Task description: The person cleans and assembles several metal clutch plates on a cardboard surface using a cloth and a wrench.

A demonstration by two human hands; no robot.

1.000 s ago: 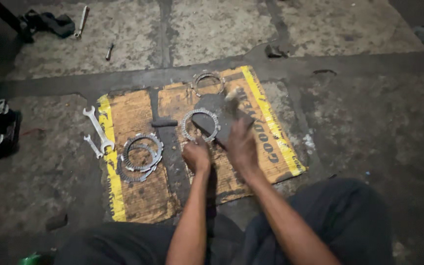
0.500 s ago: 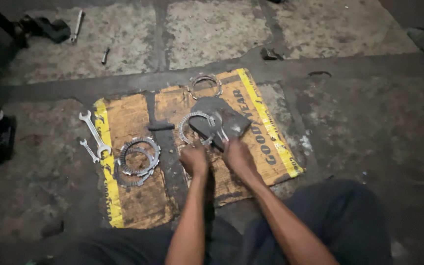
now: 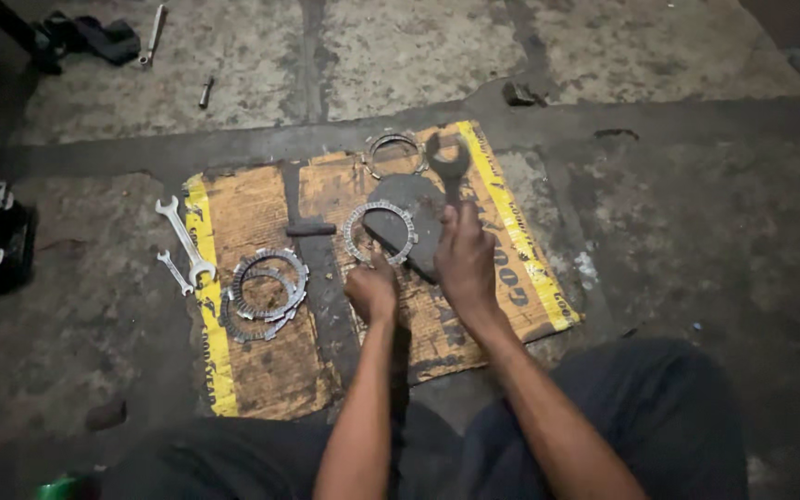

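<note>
Head view: pile of toothed grey metal rings lay left on yellow mat. Left hand pinched single thin toothed ring lying on dark flat plate. Right hand gripped dark open-ended spanner, jaw pointing away.

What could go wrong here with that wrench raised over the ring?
The right hand holds a dark open-ended wrench up over the toothed ring, which the left hand steadies on a grey slab. If the wrench comes down, it might catch the left fingers, or chip the ring's teeth. The ring could also skid off onto the worn yellow mat, towards the stack of similar rings.
</note>
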